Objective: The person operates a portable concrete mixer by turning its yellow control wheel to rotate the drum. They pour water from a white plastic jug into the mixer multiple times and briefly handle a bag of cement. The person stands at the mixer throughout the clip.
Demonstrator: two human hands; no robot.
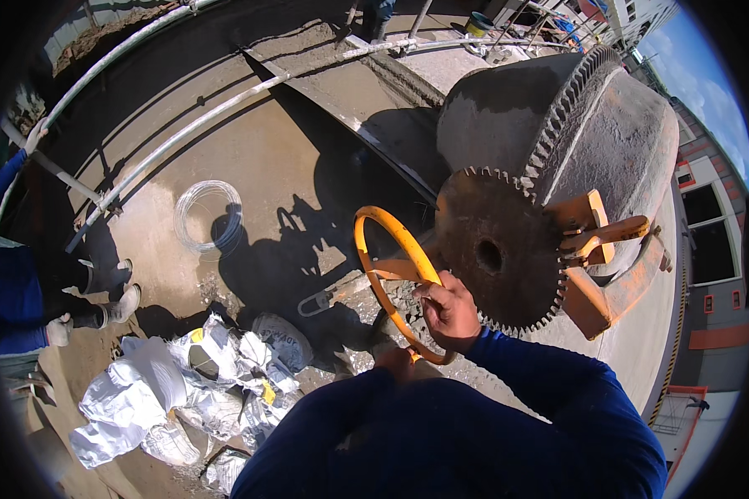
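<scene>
A yellow tilting handwheel (406,236) of a concrete mixer stands tilted before me. My right hand (450,314) has its fingers curled on the wheel's right side. Lower down, my left hand (398,364) grips the near rim, partly hidden by my sleeve. Just beyond my right hand is a toothed metal gear disc (459,231) with a dark hole in it. Its teeth meet the ring gear (544,128) around the grey mixer drum (624,137), which is crusted with cement.
Crumpled cement bags (125,393) lie at lower left. A wire coil (181,215) rests on the concrete floor, near white pipe rails (193,134). Another person (12,293) stands at the left edge, one hand on a rail. An orange bracket with a lever (618,231) projects beside the drum.
</scene>
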